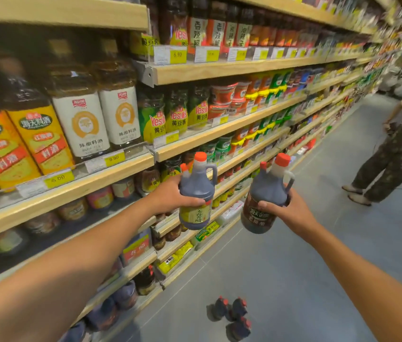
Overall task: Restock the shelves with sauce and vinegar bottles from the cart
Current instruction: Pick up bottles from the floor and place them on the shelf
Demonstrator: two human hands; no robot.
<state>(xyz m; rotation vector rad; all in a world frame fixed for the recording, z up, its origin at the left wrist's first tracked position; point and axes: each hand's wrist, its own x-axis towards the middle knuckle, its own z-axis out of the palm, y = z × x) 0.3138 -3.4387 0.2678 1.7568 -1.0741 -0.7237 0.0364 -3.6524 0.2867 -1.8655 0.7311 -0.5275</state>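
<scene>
Stocked wooden shelves (pixel 219 67) flank a grey floor (pixel 293 275) bearing three bottles (pixel 239 308).

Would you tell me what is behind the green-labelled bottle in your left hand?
Wooden shelf edges and jarred sauces show around the green-labelled bottle; it and the left hand cover whatever stands directly behind.

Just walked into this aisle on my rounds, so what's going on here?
A person is restocking. Their left hand grips a dark, red-capped yellow-labelled bottle, and their right hand grips a similar brown-labelled bottle. Both are held up in front of the shelves, neither placed yet. Three more dark bottles stand on the floor below. Another person stands farther along.
</scene>
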